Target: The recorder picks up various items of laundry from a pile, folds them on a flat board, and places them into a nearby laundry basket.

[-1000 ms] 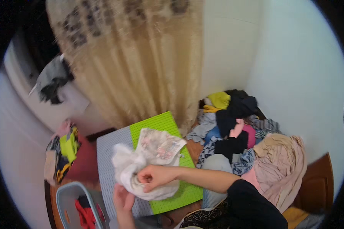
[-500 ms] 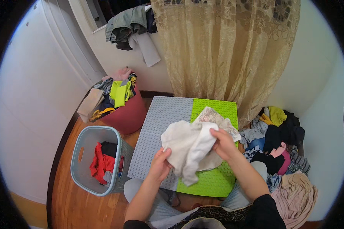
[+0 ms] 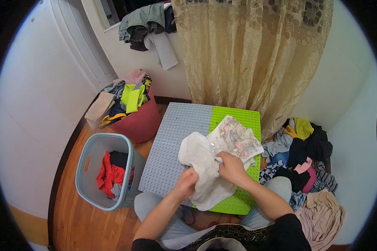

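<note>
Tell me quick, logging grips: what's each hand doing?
Left hand: closed on the white garment.
Right hand: closed on the same white garment.

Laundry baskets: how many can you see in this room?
2. A grey-blue basket stands on the wood floor at the left, holding red clothes. A red basket heaped with clothes sits behind it, near the wall. The clothes pile at the right could hide another.

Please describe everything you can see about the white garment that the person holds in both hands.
The white garment looks like soft, crumpled cotton cloth with a printed picture panel turned upward at its far right. It lies bunched and partly unfolded on the grey and green studded board, hanging over the near edge. The left hand grips its lower fold, and the right hand pinches it near the print.
</note>
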The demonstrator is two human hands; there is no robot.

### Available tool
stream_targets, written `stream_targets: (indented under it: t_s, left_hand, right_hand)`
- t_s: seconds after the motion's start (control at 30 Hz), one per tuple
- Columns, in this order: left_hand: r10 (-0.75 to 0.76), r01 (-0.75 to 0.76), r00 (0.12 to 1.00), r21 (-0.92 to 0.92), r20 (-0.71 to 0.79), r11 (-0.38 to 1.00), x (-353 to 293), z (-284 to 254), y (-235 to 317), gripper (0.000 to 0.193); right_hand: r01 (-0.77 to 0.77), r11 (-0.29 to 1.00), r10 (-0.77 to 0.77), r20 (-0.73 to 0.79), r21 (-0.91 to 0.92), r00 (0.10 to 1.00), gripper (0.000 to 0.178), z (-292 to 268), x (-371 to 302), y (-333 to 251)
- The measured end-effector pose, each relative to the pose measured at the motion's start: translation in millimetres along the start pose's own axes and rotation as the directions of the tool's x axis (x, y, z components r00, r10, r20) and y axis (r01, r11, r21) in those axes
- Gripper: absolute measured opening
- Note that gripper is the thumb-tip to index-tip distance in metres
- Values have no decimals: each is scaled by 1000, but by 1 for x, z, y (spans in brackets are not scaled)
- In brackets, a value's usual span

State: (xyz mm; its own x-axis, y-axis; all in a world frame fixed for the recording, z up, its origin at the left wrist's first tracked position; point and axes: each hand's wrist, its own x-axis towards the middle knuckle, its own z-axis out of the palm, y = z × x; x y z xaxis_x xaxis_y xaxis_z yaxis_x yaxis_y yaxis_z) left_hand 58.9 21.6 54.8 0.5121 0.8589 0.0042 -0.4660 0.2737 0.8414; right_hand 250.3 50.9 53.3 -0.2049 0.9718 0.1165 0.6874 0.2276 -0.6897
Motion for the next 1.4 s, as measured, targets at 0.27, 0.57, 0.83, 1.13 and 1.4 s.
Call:
stream_targets:
  t_s: [0.27,0.57,0.83,1.13,1.4]
  left_hand:
    - [-121,91,888,-87,-444,992,11,-39,9,18]
    - [171,182,865,613,-471,769,2,-52,23,37]
    - [94,420,792,650,-604,634,3,-78,-19,44]
    - [-521,266,815,-635,-253,726,-46,-74,-15,35]
    - [538,-471,821,304,-190,828,-42,23,141,44]
  right_hand:
    - [39,621,420,-375,783,826,17,-37,36,55]
    - [-592,743,379,532,313,757,42,-84,21,65]
    - [-438,892,411,201,111,889,43,-3,32,103]
    - [-596,574,273,556,561,785,27,3,44,79]
    - [229,82,-311,-194,970,931,30,-127,9,-11]
